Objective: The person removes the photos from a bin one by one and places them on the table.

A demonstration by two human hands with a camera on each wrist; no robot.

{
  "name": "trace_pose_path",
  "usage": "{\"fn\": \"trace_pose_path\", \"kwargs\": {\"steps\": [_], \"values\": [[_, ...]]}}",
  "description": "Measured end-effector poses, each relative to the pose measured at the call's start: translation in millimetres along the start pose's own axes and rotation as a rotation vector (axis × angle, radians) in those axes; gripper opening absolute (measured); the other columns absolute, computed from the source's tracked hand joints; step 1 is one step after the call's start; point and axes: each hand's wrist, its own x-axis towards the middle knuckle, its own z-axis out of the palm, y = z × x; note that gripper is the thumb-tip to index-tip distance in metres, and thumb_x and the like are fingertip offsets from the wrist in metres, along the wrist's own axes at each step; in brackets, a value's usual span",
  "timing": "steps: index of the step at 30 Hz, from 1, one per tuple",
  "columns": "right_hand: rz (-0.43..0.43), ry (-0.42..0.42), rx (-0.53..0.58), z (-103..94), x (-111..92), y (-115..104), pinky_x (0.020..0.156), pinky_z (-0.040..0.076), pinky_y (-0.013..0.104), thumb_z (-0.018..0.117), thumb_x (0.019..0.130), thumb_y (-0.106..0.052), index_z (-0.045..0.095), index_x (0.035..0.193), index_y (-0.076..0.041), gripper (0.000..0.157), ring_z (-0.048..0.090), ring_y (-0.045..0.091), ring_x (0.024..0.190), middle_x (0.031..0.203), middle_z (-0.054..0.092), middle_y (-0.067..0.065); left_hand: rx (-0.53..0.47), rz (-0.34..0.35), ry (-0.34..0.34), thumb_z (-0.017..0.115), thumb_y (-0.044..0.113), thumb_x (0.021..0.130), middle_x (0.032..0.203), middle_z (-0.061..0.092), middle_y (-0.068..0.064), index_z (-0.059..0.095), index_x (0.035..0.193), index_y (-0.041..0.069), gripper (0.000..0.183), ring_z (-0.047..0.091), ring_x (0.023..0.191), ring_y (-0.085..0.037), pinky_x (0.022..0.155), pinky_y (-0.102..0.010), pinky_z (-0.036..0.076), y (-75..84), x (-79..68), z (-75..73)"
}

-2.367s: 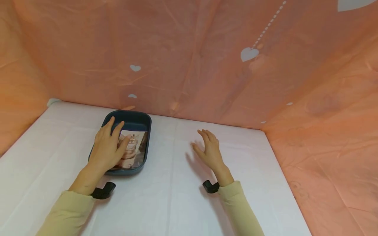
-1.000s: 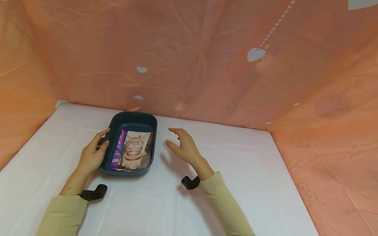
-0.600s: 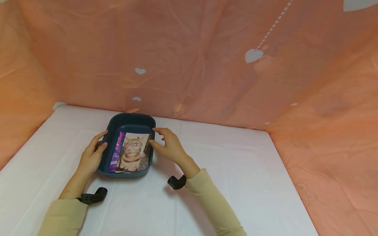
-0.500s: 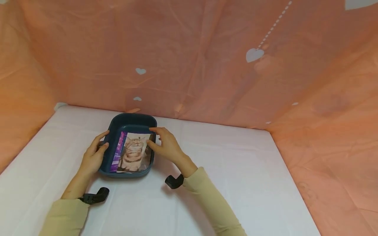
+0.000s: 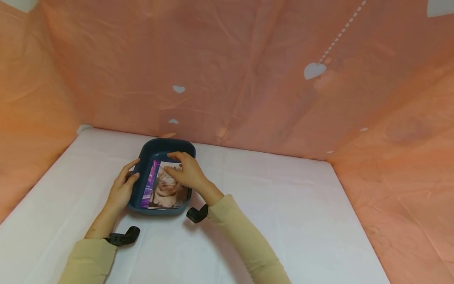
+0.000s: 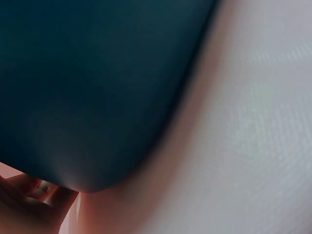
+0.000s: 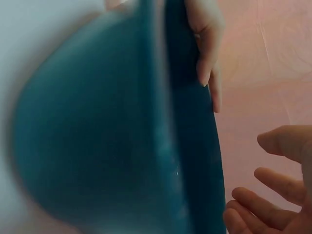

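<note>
A dark blue rectangular tray (image 5: 156, 150) stands on the white-covered table at the left, near the back. Inside it lie a printed picture of a cat (image 5: 166, 194) and, partly beneath that, a purple printed card (image 5: 150, 185). My left hand (image 5: 121, 188) holds the tray's left side, thumb at the rim and fingers round the outer wall. In the left wrist view the tray's outer wall (image 6: 92, 92) fills much of the frame. My right hand (image 5: 188, 172) hovers over the cat picture, thumb and forefinger apart, with nothing held. The right wrist view shows its fingers (image 7: 263, 207) loosely bent above the rim.
An orange cloth wall (image 5: 227, 79) printed with white hearts rises right behind the tray, with others at both sides. White cloth (image 5: 269, 197) covers the table. A black wrist camera (image 5: 197, 214) sits on the right wrist, another (image 5: 124, 237) on the left.
My left hand has gone from over the tray to its left side and taken hold there. My right hand has moved left from above the table to over the cat picture.
</note>
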Motion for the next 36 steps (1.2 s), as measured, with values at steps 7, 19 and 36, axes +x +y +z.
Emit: {"fn": "trace_pose_path", "kwargs": {"steps": [7,19,36], "values": [[0.099,-0.021,0.090,3.6,17,0,0.095,0.046,0.027,0.062,0.092,-0.024,0.058,0.128,-0.006,0.040,0.058,0.023,0.118,0.128,0.061,0.013,-0.007,-0.008,-0.008,0.036,0.022,0.104,0.125,0.050,-0.028,0.027,0.151,0.013,0.048,0.048,0.088,-0.001,0.074,-0.020,0.041,0.0,0.7,1.7],[0.279,-0.086,0.272,4.8,33,10,0.092,0.048,0.030,0.063,0.093,-0.026,0.060,0.127,-0.008,0.039,0.059,0.021,0.111,0.119,0.064,0.009,0.010,-0.033,-0.004,0.034,0.024,0.105,0.129,0.048,-0.027,0.027,0.151,0.016,0.048,0.049,0.100,-0.020,0.083,-0.033,0.041,0.4,-1.3,1.2],[0.471,-0.270,0.099,16.9,62,15,0.098,0.044,0.034,0.056,0.095,-0.037,0.064,0.123,-0.006,0.043,0.055,0.021,0.118,0.128,0.060,0.008,0.012,-0.025,-0.003,0.034,0.022,0.105,0.126,0.049,-0.026,0.027,0.151,0.015,0.048,0.050,0.103,-0.025,0.083,-0.029,0.041,1.6,-2.6,0.3]]}}
